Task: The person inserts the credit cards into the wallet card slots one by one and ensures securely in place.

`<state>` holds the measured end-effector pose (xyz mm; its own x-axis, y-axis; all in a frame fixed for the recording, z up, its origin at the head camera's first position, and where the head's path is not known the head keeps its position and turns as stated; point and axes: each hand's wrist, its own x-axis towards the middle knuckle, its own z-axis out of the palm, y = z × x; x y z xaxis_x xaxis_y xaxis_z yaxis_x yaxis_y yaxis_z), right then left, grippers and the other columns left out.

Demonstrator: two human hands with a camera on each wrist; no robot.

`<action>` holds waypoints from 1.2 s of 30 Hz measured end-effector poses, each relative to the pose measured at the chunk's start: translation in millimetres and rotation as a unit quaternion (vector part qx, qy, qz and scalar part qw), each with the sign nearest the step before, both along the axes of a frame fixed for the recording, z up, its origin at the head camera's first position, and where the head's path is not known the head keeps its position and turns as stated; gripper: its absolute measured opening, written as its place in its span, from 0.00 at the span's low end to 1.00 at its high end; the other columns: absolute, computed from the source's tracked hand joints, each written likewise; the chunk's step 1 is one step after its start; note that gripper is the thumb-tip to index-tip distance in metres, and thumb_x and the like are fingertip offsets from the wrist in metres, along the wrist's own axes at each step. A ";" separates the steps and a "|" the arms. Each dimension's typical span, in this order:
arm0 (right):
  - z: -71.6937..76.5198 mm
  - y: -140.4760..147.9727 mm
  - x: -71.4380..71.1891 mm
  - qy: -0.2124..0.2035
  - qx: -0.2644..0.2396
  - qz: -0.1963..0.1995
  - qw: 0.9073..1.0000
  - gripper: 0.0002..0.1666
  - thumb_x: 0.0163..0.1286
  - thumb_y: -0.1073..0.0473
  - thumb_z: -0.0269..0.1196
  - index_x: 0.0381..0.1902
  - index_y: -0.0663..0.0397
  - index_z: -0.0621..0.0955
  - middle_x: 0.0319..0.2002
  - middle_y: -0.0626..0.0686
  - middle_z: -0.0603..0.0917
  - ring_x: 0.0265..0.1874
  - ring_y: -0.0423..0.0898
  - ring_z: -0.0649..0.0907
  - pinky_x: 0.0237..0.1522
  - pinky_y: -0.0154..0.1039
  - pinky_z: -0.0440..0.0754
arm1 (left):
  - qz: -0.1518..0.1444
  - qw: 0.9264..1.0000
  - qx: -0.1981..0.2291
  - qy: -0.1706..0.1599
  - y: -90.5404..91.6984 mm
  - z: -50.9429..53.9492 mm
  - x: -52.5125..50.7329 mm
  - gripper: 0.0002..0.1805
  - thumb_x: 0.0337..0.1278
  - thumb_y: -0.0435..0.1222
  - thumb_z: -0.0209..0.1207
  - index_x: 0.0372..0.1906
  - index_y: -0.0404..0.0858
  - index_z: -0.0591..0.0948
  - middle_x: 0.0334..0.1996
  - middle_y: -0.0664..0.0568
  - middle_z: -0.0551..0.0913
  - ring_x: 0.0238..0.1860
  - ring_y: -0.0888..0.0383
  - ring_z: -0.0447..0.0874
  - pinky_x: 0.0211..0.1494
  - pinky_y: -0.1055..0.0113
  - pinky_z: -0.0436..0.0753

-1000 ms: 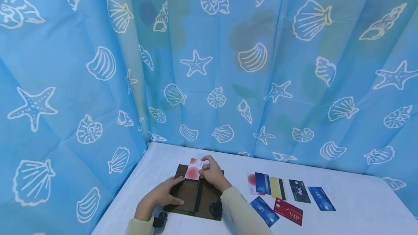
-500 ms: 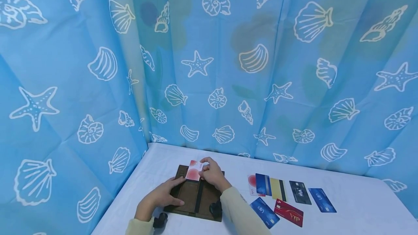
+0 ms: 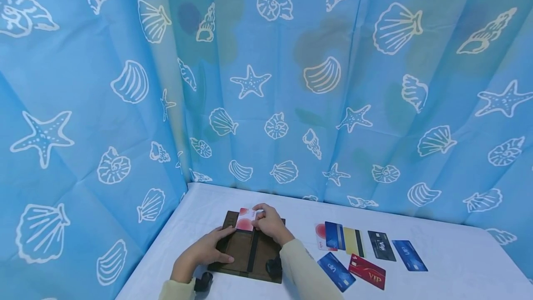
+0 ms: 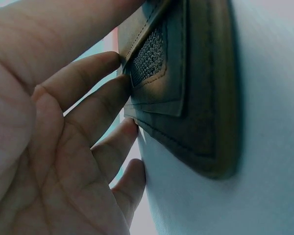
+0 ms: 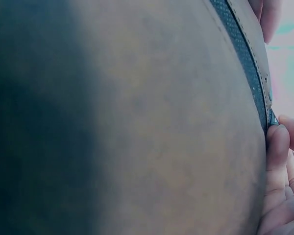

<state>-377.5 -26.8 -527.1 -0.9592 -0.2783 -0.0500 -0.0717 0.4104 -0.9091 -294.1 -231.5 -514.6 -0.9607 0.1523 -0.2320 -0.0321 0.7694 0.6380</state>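
Pink card point(image 3: 244, 221) slid deeper, lower end hidden in wallet point(image 3: 240, 247).

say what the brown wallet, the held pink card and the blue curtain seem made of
Brown wallet: apparently leather or imitation leather, mostly matte; stitched edges and mottling suggest it.
Held pink card: probably smooth plastic, possibly coated paper; it looks flat and unbent.
Blue curtain: thin, slightly satiny fabric or plastic sheeting, perhaps; folds and creases show.

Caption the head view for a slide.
Left hand resting on a brown wallet, right hand pinching a red-patterned card over it; seven more cards lie nearby.
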 end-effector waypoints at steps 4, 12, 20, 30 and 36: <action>1.0 -0.1 0.6 -0.002 0.006 0.001 1.000 0.21 0.67 0.63 0.65 0.56 0.55 0.76 0.32 0.53 0.79 0.29 0.46 0.80 0.37 0.38 0.84 | -0.002 1.000 0.003 0.001 -0.1 0.6 0.1 0.44 0.41 0.43 0.77 0.70 0.50 0.72 0.70 0.35 0.67 0.69 0.32 0.65 0.65 0.28 0.67; -1.7 -0.3 1.4 0.004 0.022 -0.012 1.000 0.26 0.63 0.58 0.70 0.58 0.53 0.76 0.32 0.52 0.78 0.31 0.46 0.78 0.36 0.38 0.82 | -0.002 1.000 0.001 -0.011 2.3 1.7 0.7 0.44 0.43 0.43 0.76 0.70 0.49 0.72 0.71 0.34 0.66 0.70 0.31 0.63 0.65 0.28 0.67; -3.4 -3.6 -0.2 0.017 0.043 -0.015 0.999 0.25 0.61 0.55 0.72 0.55 0.52 0.77 0.32 0.52 0.77 0.32 0.46 0.77 0.34 0.39 0.79 | 0.003 1.000 0.002 -0.007 2.6 3.7 1.7 0.44 0.42 0.44 0.77 0.70 0.50 0.72 0.71 0.34 0.66 0.70 0.32 0.63 0.65 0.28 0.67; -2.7 -4.4 2.0 0.018 0.037 -0.012 0.999 0.24 0.60 0.57 0.73 0.53 0.53 0.78 0.32 0.52 0.77 0.31 0.47 0.77 0.33 0.38 0.77 | -0.001 1.000 0.001 -0.004 1.2 3.8 1.5 0.44 0.43 0.43 0.76 0.71 0.50 0.71 0.71 0.34 0.65 0.69 0.32 0.64 0.65 0.29 0.67; -3.3 -2.7 3.0 0.013 0.024 -0.016 0.999 0.24 0.59 0.58 0.73 0.52 0.53 0.79 0.32 0.52 0.77 0.31 0.47 0.77 0.33 0.37 0.78 | 0.000 1.000 -0.006 -0.009 2.1 3.9 1.1 0.44 0.43 0.44 0.76 0.70 0.50 0.71 0.71 0.34 0.65 0.70 0.32 0.64 0.65 0.29 0.67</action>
<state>-374.5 -29.5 -530.4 -0.9688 -0.2450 -0.0374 -0.0813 0.4567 -0.8859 -293.1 -229.4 -510.7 -0.9563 0.1499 -0.2512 -0.0431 0.7772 0.6277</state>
